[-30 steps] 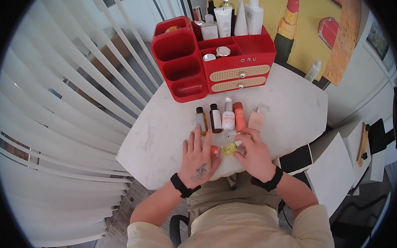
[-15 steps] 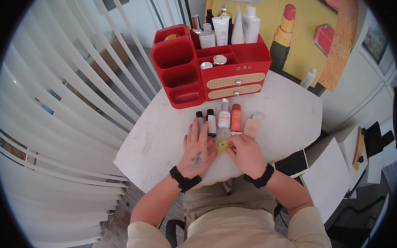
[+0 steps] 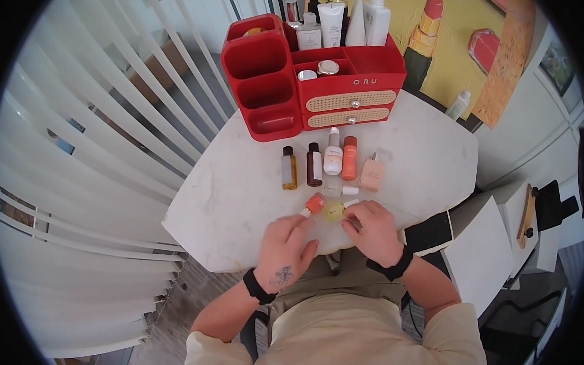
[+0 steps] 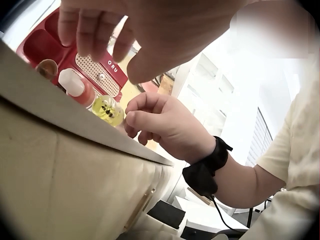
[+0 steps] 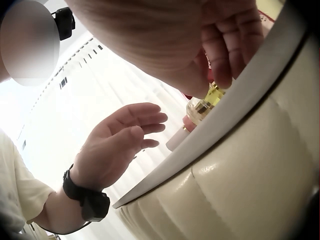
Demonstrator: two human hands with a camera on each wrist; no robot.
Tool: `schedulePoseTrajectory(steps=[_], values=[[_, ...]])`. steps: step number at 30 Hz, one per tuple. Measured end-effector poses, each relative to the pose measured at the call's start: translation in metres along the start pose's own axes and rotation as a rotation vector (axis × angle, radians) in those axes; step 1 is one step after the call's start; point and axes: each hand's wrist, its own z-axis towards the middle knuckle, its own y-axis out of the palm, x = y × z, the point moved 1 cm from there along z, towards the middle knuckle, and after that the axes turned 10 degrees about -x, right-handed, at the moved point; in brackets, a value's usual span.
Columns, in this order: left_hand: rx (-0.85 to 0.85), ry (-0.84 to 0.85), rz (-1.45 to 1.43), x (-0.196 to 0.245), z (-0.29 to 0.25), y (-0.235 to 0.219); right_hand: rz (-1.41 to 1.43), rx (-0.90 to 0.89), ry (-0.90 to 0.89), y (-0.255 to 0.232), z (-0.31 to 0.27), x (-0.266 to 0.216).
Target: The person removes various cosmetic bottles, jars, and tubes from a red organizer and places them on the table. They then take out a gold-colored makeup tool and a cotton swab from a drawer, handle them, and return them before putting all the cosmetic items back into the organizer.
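Observation:
My right hand [image 3: 374, 232] pinches the white-capped end of a small bottle of yellow liquid [image 3: 334, 211] lying near the table's front edge. In the left wrist view, the thumb and forefinger meet beside that yellow bottle [image 4: 108, 110]. My left hand [image 3: 284, 248] hovers at the front edge, fingers loosely bent and holding nothing. Just beyond its fingertips lies a coral bottle [image 3: 315, 203], its white cap pointing toward me. A clear bottle [image 3: 333, 187] with a white cap lies behind the yellow one.
Farther back lie an amber bottle [image 3: 289, 168], a dark brown bottle [image 3: 314, 164], a white pump bottle [image 3: 333, 154], an orange-red tube [image 3: 350, 158] and a pale pink bottle [image 3: 372, 174]. A red organizer [image 3: 340, 87] stands behind them on the marble-look table [image 3: 222, 204]. Blinds hang at left.
My left hand has drawn back toward me, uncovering the coral and amber bottles. My right hand has stayed at the yellow bottle. The head view has shifted slightly.

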Motion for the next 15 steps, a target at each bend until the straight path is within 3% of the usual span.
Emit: schedulePoseTrajectory(steps=[2,4,11,14,15], values=[[-0.030,0.085,-0.083,0.000,-0.001,0.006,0.026,0.007,-0.055,0.003,-0.001,-0.001],[-0.252,0.130,-0.211,0.003,0.005,0.011,0.015,0.005,-0.055,0.007,-0.002,-0.003],[-0.166,0.243,-0.167,-0.005,0.028,0.009,-0.005,-0.004,-0.074,0.002,0.001,-0.005],[-0.137,0.231,-0.161,-0.003,0.028,0.010,0.008,-0.049,-0.088,0.002,0.002,0.002],[-0.196,0.160,-0.171,0.001,0.027,0.009,0.024,-0.082,-0.092,0.001,0.004,0.004]])
